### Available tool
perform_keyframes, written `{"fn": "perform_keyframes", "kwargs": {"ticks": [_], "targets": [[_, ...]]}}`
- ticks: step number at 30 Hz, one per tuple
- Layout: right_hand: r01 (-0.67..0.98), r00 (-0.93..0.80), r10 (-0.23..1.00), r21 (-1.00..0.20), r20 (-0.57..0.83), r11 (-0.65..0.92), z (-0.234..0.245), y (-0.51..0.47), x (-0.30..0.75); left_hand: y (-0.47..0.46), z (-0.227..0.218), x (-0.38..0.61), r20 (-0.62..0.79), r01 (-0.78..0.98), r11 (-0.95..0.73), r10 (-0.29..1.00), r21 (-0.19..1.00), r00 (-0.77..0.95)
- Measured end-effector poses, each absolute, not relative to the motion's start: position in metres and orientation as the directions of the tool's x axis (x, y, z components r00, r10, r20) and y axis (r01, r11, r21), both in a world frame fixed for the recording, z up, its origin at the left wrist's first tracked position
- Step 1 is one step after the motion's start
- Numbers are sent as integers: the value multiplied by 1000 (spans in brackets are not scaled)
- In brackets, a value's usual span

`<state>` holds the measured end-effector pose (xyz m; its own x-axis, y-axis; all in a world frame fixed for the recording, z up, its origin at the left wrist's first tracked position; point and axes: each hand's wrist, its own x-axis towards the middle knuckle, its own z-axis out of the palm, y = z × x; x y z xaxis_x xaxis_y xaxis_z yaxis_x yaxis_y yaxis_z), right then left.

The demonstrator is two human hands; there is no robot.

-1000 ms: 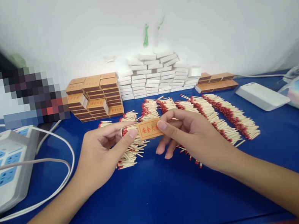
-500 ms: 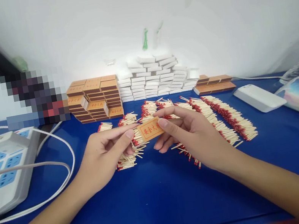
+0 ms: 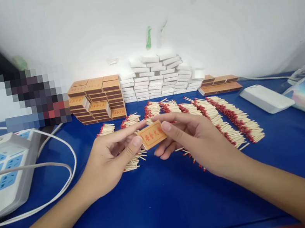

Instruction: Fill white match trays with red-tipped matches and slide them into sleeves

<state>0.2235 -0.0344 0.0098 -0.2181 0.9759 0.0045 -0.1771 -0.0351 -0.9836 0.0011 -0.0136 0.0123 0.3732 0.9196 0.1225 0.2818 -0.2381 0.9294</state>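
Between my two hands is a small orange matchbox (image 3: 152, 135) with red characters, held above the blue table (image 3: 157, 207). My left hand (image 3: 109, 157) pinches its left end between thumb and fingers. At the other end, my right hand (image 3: 195, 138) grips the box with its thumb on the printed face. The box looks almost fully closed, with a thin white edge at its left end and no match heads showing. Loose red-tipped matches (image 3: 137, 160) lie in a heap beyond and below my left hand, partly hidden by it.
Behind stand stacked orange matchboxes (image 3: 97, 100), a pile of white trays (image 3: 158, 77) and a few more orange boxes (image 3: 220, 85). Rows of matches (image 3: 236, 119) spread across the table. A power strip (image 3: 6, 175) with cables lies left; a white device (image 3: 267, 98) lies right.
The matchbox has gone from partly open, with red match heads showing at its left end, to nearly closed. My left hand has moved slightly right, closer to my right hand.
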Motion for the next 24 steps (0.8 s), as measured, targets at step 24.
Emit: {"fn": "perform_keyframes", "kwargs": {"ticks": [24], "targets": [[205,356,892,-955,277,214,55,29,361,-11,11,-1,222,309,-318,925,896,310]]}}
